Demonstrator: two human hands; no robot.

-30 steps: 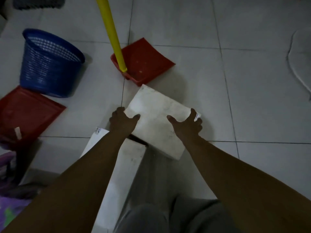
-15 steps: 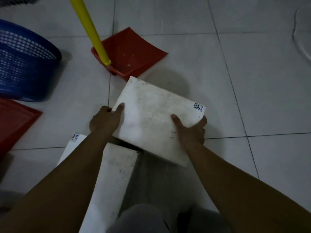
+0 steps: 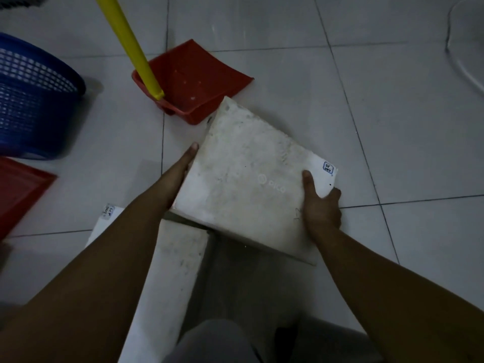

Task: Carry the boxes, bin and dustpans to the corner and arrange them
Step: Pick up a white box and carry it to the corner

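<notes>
White box [image 3: 251, 179], raised over a second box [image 3: 167, 263] on the floor [image 3: 392, 127], gripped at opposite edges by left hand [image 3: 180, 171] and right hand [image 3: 320, 205]; apparently stiff, light.

Tiled floor [image 3: 392, 113] bears dustpan [image 3: 199, 82], bin [image 3: 31, 100], box [image 3: 167, 271].
</notes>
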